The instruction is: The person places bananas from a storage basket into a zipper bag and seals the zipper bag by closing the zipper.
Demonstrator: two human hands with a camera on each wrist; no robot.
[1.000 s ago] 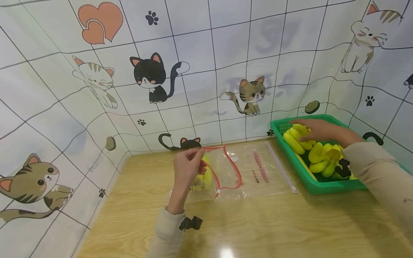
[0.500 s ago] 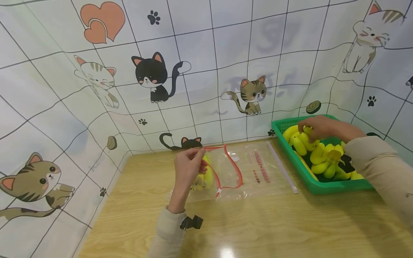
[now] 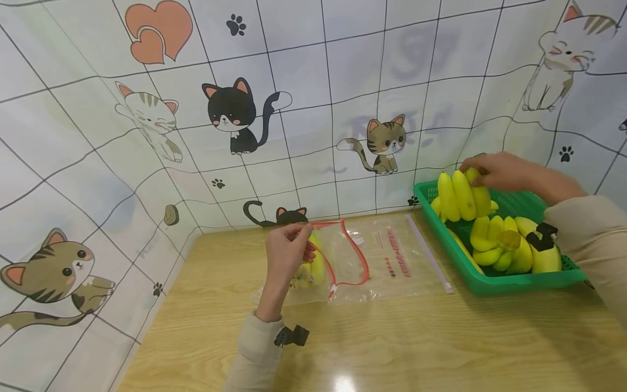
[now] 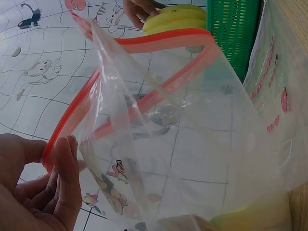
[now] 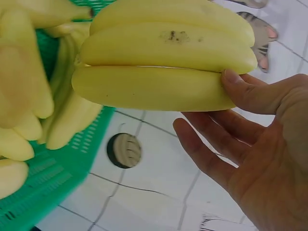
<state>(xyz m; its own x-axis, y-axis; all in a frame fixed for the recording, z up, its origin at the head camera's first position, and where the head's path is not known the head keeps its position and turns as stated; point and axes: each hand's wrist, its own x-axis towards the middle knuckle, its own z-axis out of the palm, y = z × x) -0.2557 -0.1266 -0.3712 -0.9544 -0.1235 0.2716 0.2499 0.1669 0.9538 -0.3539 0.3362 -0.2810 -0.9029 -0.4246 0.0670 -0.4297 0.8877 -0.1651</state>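
Holding zip bag (image 3: 343,261) mouth wide w/ left hand (image 3: 286,253) pinching rim, near table's back edge. Gripping banana bunch (image 3: 462,193) w/ right hand (image 3: 504,171) over basket (image 3: 514,280). Best keep mouth taut, feed tips first.

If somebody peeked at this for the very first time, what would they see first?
Probably the bright yellow bunch of bananas that the right hand holds above the green basket, which is full of more bananas. Next, the clear zip bag with the red rim, held open by the left hand in the middle of the wooden table, with cartoon cats on the wall behind.
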